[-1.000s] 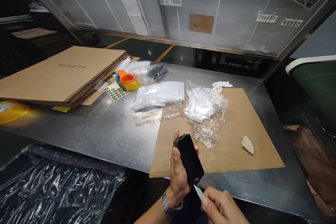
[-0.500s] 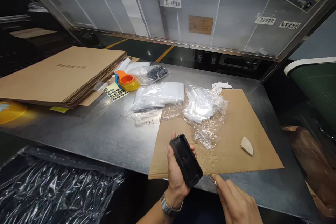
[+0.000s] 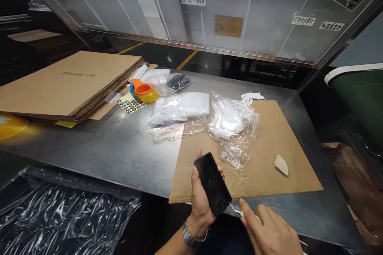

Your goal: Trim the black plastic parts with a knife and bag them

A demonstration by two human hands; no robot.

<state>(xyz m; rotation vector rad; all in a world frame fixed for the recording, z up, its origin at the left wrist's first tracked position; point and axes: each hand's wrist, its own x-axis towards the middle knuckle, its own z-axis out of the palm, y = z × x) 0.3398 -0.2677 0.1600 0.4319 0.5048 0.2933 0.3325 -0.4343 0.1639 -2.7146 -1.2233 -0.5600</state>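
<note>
My left hand (image 3: 199,199) is wrapped round a black hollow plastic case (image 3: 211,183), tilted with its open side towards me. In my right hand (image 3: 269,227) is a small knife (image 3: 235,208) with a thin metal blade and a pale handle. Its blade tip meets the lower right rim of the case; whether it presses on the edge I cannot tell. Most of the handle is hidden by my fingers. Beyond the case lies a crumpled clear plastic bag (image 3: 233,121) with white pieces inside, partly on a cardboard sheet (image 3: 257,151).
A beige wedge-shaped piece (image 3: 281,165) lies on the cardboard. White gloves (image 3: 253,97), a bag of white sheets (image 3: 181,107), an orange tape dispenser (image 3: 143,89) and a sticker sheet (image 3: 131,103) are on the metal table (image 3: 119,155). Stacked cardboard (image 3: 72,83) stands left; black plastic bagging (image 3: 68,215) hangs below.
My right hand has brought the knife up to the lower right edge of the black case, and more of the blade shows. The left hand and case have stayed nearly still.
</note>
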